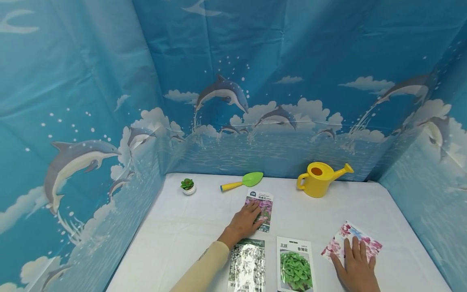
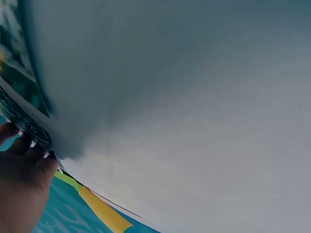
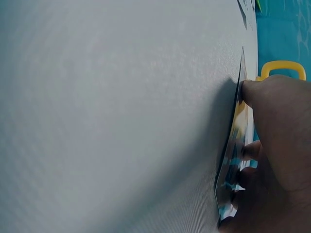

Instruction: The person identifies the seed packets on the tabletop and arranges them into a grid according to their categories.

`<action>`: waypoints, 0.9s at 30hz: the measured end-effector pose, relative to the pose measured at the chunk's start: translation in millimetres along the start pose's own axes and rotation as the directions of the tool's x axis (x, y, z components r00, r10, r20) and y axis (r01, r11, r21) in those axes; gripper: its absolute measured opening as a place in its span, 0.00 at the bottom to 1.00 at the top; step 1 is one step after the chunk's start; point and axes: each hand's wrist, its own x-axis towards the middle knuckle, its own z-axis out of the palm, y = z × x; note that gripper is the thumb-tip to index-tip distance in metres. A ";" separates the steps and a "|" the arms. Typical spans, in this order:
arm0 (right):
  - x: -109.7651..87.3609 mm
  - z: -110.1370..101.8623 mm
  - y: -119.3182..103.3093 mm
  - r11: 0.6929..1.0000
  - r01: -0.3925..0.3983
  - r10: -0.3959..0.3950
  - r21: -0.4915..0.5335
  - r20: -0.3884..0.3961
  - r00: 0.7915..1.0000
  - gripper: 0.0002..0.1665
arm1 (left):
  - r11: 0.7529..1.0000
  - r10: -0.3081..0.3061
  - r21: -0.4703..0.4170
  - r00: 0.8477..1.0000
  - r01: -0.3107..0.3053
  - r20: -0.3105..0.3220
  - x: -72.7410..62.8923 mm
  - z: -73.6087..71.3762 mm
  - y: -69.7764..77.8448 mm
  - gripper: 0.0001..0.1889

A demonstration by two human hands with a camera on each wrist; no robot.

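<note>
My left hand (image 1: pixel 243 221) rests on a seed packet (image 1: pixel 267 211) with pink flowers on its front. In the left wrist view its fingers (image 2: pixel 36 154) lie along the packet's dark, glossy end (image 2: pixel 29 124). At the right, my other hand (image 1: pixel 355 265) lies with fingers spread on a flat floral-patterned piece (image 1: pixel 346 232), printed in pink and blue. The right wrist view shows this piece edge-on with a shiny surface (image 3: pixel 234 141), the thumb at its border. Between the hands are a packet with white flowers (image 1: pixel 248 265), just below the left wrist, and a green-leaf packet (image 1: pixel 296 268).
A yellow watering can (image 1: pixel 317 185) stands at the back right. A green trowel (image 1: pixel 252 179) with a yellow handle lies at the back, left of it. Farther left sits a small potted succulent (image 1: pixel 188 187). A dolphin-print curtain (image 1: pixel 233 150) borders the white table (image 1: pixel 175 231).
</note>
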 end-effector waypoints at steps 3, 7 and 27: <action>0.6 -0.3 0.2 1.000 -0.003 0.003 0.004 0.013 1.000 0.55 | 1.000 -0.021 0.005 1.000 0.021 -0.009 -1.4 0.4 -0.5 0.29; 1.4 -1.1 0.6 1.000 -0.005 0.005 0.010 0.022 1.000 0.56 | 0.999 -0.047 0.005 0.999 0.047 -0.022 -3.2 -0.2 -0.6 0.27; 3.7 -1.6 2.1 1.000 0.007 -0.008 0.016 0.041 0.999 0.56 | 0.995 -0.095 -0.015 0.994 0.094 -0.054 -12.3 3.8 -8.6 0.28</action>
